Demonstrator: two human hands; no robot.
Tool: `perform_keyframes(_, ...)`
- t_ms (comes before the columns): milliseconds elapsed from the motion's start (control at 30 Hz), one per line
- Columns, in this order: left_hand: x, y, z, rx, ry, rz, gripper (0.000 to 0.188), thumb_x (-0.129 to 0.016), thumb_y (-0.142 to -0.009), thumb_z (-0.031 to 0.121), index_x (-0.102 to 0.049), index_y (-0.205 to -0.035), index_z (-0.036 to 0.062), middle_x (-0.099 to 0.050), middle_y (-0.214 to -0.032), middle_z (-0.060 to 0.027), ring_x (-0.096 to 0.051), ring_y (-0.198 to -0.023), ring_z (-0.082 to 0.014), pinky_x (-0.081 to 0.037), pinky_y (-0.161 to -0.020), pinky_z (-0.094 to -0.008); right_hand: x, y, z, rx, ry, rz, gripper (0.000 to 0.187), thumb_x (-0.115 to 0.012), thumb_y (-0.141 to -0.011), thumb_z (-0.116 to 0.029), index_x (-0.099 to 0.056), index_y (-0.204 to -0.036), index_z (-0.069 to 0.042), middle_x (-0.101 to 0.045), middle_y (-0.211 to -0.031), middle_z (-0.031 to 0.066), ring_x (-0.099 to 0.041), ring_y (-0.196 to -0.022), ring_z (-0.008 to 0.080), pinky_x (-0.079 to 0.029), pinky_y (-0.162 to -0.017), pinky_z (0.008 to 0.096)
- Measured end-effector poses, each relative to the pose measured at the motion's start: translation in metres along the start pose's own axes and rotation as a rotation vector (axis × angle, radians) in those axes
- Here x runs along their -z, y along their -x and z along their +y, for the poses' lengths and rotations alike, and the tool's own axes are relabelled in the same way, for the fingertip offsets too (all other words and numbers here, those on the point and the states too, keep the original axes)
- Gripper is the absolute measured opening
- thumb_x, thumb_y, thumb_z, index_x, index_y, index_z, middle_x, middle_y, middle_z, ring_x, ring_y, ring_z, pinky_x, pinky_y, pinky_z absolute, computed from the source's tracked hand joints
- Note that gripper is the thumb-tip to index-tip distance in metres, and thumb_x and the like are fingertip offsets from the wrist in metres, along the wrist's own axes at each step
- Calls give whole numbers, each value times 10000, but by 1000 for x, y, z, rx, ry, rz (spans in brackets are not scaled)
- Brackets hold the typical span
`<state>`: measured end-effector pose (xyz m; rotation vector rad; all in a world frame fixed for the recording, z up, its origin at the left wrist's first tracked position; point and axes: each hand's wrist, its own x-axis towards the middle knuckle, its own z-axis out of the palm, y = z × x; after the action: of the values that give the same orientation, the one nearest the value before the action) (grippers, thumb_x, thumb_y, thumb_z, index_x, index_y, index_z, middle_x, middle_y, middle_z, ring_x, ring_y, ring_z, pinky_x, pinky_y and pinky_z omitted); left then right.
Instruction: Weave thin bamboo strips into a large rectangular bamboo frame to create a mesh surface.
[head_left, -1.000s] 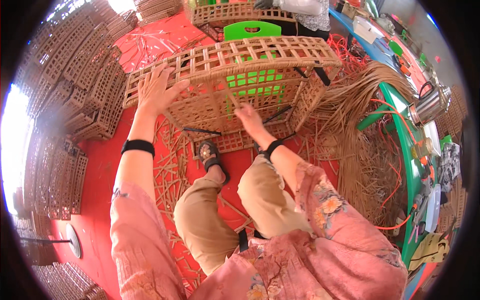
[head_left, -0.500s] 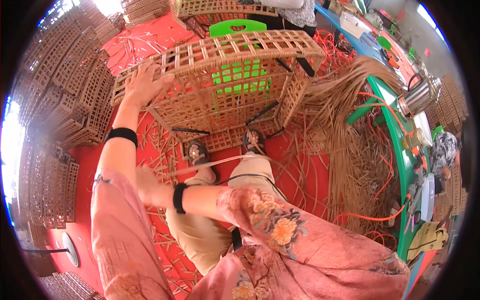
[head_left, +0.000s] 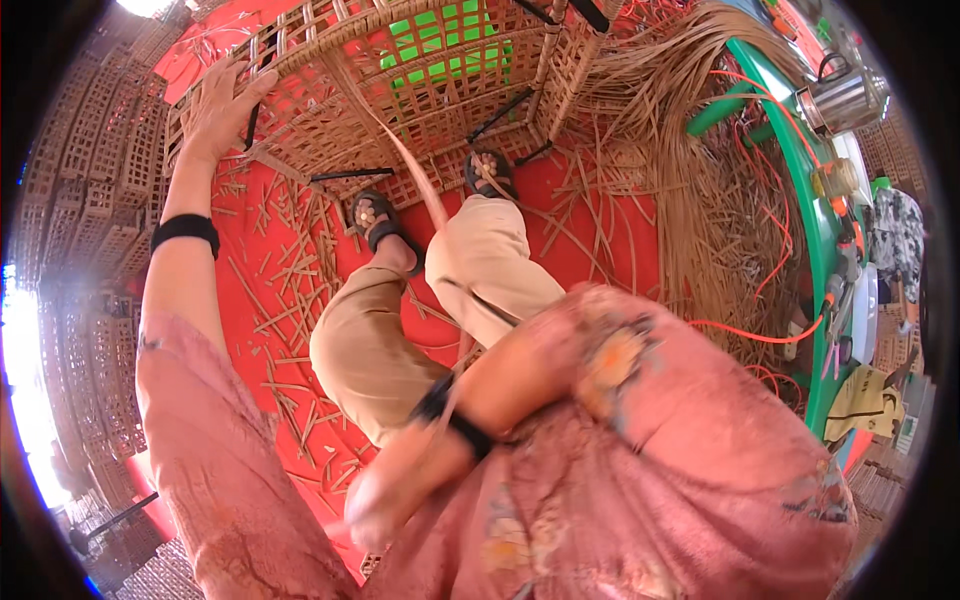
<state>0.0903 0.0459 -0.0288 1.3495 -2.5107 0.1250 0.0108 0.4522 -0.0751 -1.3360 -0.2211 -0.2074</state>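
Note:
A large open woven rattan basket [head_left: 330,120] stands tilted on its side before my feet, its upper part cut off by the view's top. My left hand [head_left: 215,112] grips its left rim, fingers over the lattice and thumb on the near side. Black bars [head_left: 352,174] show at its inner corners. From the weave a pale rattan strip [head_left: 420,180] comes toward me, over my knee and down to my right wrist. My right hand [head_left: 400,490], smeared by motion, is low in front of my body and appears closed on that strip; its fingers are not sharp.
Cut strip ends [head_left: 290,260] litter the red floor. Long loose rattan strands [head_left: 690,200] hang at the right beside a green table [head_left: 815,290] with a metal pot [head_left: 845,98] and an orange cord [head_left: 760,338]. Stacked woven baskets [head_left: 90,170] line the left. A green chair [head_left: 445,45] shows behind the lattice.
My right hand has swung back toward my body, drawing the strip out from the basket. The view has tipped down, so the basket sits higher. My left hand stays on the rim.

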Motion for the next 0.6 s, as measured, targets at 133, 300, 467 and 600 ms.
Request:
perform_keyframes(133, 13, 49, 2, 64, -96, 102, 876, -456, -814, 761, -457, -1411, 120, -345, -1514, -99, -291, -1406, -300, -201, -1134, -489, 69, 106, -56, 140, 355, 166, 303, -576, -935, -231, -663, -1057, 32, -691, -966, 111, -634, -896, 204, -489, -822, 333)
perform_keyframes(300, 21, 49, 17, 52, -92, 142, 848, -448, -830, 750, -485, -1387, 112, -382, -1493, -90, -329, -1377, -314, -220, -1123, -478, 75, 277, -49, -476, -281, 747, 228, -648, -896, -203, -702, -1011, -14, -706, -815, 50, -642, -632, 108, -481, -549, 220)
perform_keyframes(467, 25, 37, 24, 26, -114, 176, 776, -475, -856, 684, -488, -1377, 109, -411, -1472, -92, -361, -1349, -321, -243, -1106, -483, 113, 386, 93, -714, -42, 1512, 310, -677, -827, -137, -649, -1092, 22, -706, -902, 84, -637, -671, 122, -476, -556, 231)
perform_keyframes(600, 25, 45, 20, 23, -172, 156, 709, -538, -854, 619, -511, -1343, 106, -430, -1453, -101, -375, -1335, -333, -259, -1096, -498, 192, 445, 232, -695, 435, 1812, 722, -708, -746, -120, -410, -1386, 29, -459, -1396, 255, -496, -1255, 312, -424, -1018, 397)
